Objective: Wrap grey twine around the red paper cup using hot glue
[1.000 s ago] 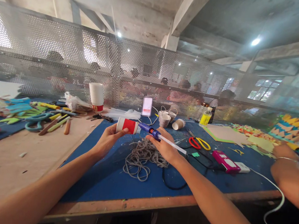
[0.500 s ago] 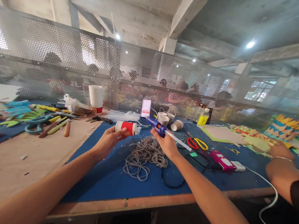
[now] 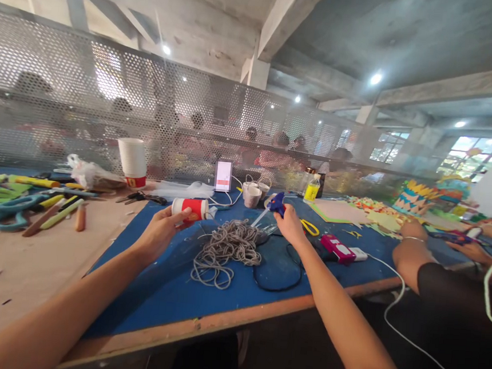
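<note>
My left hand [image 3: 159, 230] is closed round a small red and white paper cup [image 3: 195, 210], which lies on its side above the blue table mat [image 3: 149, 308]. To the right, my right hand [image 3: 289, 224] grips a blue glue gun [image 3: 277, 203]; a clear glue stick [image 3: 260, 217] slants down and left from it. Between and below the hands lies a tangled heap of grey cord [image 3: 229, 249]. Several cord-wrapped cups [image 3: 252, 196] stand behind the cord.
A stack of paper cups [image 3: 131, 160], a plastic bag and scissors [image 3: 11, 210] are at left. A phone [image 3: 223, 176] stands at the back. At right are a yellow-labelled bottle [image 3: 311, 189], a magenta box [image 3: 337, 249], papers and another person's arm [image 3: 410, 253].
My right hand has moved right, away from the cup, and turned the glue gun so its glue stick points left. The view has swung right, showing more of the other person.
</note>
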`<state>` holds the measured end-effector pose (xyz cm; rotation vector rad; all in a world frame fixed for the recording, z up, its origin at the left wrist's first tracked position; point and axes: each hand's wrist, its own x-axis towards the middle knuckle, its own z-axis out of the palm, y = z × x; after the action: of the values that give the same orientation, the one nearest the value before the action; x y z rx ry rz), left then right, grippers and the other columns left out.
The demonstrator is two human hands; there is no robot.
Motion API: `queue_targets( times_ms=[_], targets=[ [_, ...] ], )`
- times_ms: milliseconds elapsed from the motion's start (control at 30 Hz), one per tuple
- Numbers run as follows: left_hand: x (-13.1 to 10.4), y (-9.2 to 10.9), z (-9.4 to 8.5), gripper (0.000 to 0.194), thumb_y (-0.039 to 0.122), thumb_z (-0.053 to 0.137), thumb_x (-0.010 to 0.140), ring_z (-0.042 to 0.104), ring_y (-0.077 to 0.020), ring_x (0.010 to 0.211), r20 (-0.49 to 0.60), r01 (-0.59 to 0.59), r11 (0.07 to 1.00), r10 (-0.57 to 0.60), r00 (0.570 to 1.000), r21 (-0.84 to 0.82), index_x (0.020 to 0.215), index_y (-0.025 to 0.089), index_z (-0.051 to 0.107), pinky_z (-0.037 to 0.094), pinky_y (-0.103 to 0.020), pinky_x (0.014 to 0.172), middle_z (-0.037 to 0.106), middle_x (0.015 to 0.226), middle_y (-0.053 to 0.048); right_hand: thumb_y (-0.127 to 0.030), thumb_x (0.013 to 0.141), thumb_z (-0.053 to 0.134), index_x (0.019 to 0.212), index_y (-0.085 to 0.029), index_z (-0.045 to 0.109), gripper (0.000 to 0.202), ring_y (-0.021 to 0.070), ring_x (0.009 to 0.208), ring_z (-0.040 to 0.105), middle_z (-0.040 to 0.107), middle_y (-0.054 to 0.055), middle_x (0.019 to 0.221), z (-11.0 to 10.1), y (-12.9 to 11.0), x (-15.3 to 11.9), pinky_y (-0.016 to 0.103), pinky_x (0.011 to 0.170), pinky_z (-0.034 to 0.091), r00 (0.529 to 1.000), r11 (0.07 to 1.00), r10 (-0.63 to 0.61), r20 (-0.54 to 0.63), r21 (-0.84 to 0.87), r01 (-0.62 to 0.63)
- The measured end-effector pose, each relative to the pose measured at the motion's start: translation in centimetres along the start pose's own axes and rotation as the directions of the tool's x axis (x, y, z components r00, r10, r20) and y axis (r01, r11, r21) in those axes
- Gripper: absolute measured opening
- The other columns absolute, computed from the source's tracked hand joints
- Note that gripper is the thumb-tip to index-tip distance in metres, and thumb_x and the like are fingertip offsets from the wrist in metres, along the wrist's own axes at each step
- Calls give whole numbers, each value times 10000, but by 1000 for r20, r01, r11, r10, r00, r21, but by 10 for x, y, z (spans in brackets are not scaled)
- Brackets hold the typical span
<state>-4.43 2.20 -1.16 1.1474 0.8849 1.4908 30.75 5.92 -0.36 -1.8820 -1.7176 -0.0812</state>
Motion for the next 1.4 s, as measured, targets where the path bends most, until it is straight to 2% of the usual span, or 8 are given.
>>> queue_targets(
  times_ms=[167, 467, 833, 967, 1067, 1200, 1300, 1400],
  targets=[
    [0, 0, 0, 347, 468, 894, 642, 710, -280, 933, 27, -7, 1000, 7, 1000, 22, 880, 242, 780, 566, -393, 839, 784, 914, -57, -279, 991, 549, 1323, -61, 512, 399, 290, 1228, 621, 600, 232, 1331, 6, 6, -10, 334, 1002, 474, 994, 973, 53, 93, -227, -31],
    [-6, 2, 6, 311, 386, 875, 692, 709, -240, 893, 62, 5, 1000, -4, 998, -9, 924, 200, 783, 562, -354, 812, 785, 927, -75, -320, 990, 564, 1320, -35, 536, 437, 386, 1282, 582, 604, 291, 1322, 15, 9, -13, 521, 1028, 453, 977, 943, 142, 160, -322, -84],
    [-2, -4, 1, 270, 352, 855, 745, 701, -244, 929, 106, 10, 998, -4, 994, -57, 932, 175, 773, 566, -359, 813, 775, 993, -102, -390, 988, 538, 1334, -88, 580, 461, 373, 1316, 548, 574, 254, 1385, 15, 11, -11, 499, 1033, 444, 962, 928, 158, 222, -366, -68],
    [-2, -3, 1, 306, 352, 856, 743, 711, -250, 936, 111, 23, 998, -16, 994, -65, 964, 161, 765, 565, -357, 812, 775, 978, -99, -398, 974, 571, 1336, -121, 598, 456, 377, 1319, 533, 569, 226, 1394, 7, 10, -14, 520, 1043, 429, 966, 928, 136, 222, -369, -46],
    [-3, -2, 3, 321, 343, 847, 753, 713, -240, 923, 101, 31, 997, -24, 995, -75, 999, 158, 758, 564, -352, 819, 776, 974, -95, -360, 962, 605, 1275, -128, 643, 391, 395, 1330, 507, 575, 224, 1375, -4, 1, -16, 557, 1063, 401, 991, 934, 62, 116, -356, -16],
    [-6, 0, 5, 282, 324, 840, 771, 714, -214, 900, 105, 50, 994, -40, 994, -95, 988, 161, 762, 563, -340, 835, 777, 962, -87, -284, 971, 607, 1175, -181, 681, 240, 270, 1209, 619, 680, 142, 1240, -8, -33, -17, 433, 1051, 451, 979, 979, -201, 25, 27, 200],
    [-9, 3, 6, 287, 325, 842, 770, 723, -221, 908, 110, 69, 993, -59, 992, -96, 989, 158, 763, 567, -344, 836, 782, 984, -98, -317, 939, 672, 1208, -186, 642, 301, 187, 1083, 700, 739, 89, 1159, 5, -73, -21, 341, 1001, 511, 894, 790, -427, 137, 538, 295],
    [-10, 6, 8, 331, 327, 851, 762, 727, -224, 916, 103, 75, 993, -65, 993, -93, 1030, 153, 762, 574, -347, 839, 786, 1013, -104, -327, 824, 802, 1289, -194, 595, 526, 214, 1184, 677, 712, 113, 1272, 24, -107, -28, 376, 1037, 502, 827, 674, -524, 204, 693, 256]
  ],
)
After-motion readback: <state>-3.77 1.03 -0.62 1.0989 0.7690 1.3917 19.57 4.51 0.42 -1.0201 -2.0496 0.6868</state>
